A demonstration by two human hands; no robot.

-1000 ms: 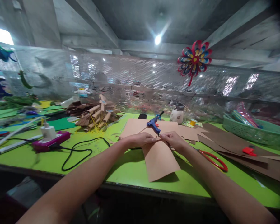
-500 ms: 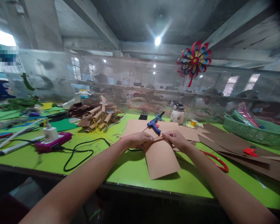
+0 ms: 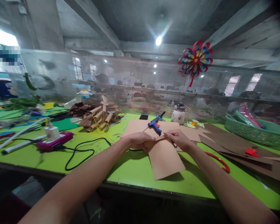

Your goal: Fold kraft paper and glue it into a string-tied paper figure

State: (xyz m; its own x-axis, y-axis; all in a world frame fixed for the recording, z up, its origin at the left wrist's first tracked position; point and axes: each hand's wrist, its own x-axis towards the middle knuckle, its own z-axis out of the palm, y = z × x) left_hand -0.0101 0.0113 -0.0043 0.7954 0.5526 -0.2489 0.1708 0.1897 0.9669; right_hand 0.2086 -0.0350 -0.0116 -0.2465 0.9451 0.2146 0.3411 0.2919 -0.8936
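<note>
Between my hands is a sheet of tan paper (image 3: pixel 166 160), its far edge bent into a narrow fold and its near end hanging over the green table. My left hand (image 3: pixel 142 140) pinches the left end of that edge; its fingertips are partly hidden under the paper. At the right end, my right hand (image 3: pixel 176 137) pinches the edge between thumb and fingers. Just beyond the fold a blue glue gun (image 3: pixel 155 125) rests on more tan paper (image 3: pixel 133 127).
Brown sheets (image 3: pixel 226 141) and red-handled scissors (image 3: pixel 220 162) lie to the right, near a green basket (image 3: pixel 266 137). On the left are a purple power strip (image 3: pixel 54 141), a black cable (image 3: pixel 84 151) and a heap of rolled paper pieces (image 3: pixel 99 116). A jar (image 3: pixel 178 114) stands behind.
The tan sheet's near end has swung slightly to the right. Both hands keep their pinch on the folded edge, and the whole view has shifted a little.
</note>
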